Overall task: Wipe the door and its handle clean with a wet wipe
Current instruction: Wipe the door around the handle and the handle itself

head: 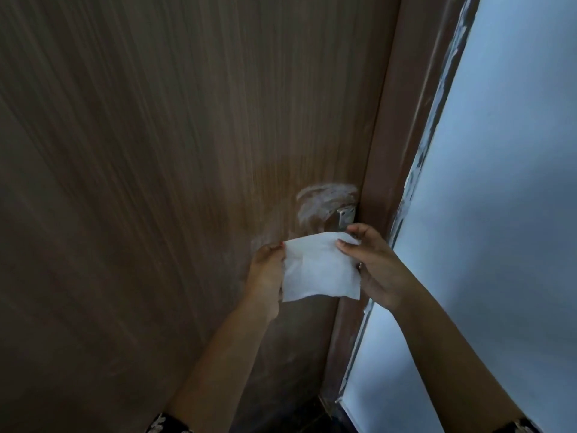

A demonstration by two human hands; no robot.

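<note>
Dim, soft-focus view; pale wall (499, 214) glows brightest, door (156, 182) shadowed, edges warped.

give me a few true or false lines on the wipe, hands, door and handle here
1. Both hands hold the wipe. True: the left hand grips its left edge and the right hand its top right corner.
2. The wipe is crumpled into a tight ball. False: it hangs spread open as a sheet.
3. A whitish smear marks the door just above the wipe. True.
4. The wipe is pressed flat on the door high above the smear. False: it is held in the air below the smear.
5. The metal handle part shows just above the right hand. True.
</note>
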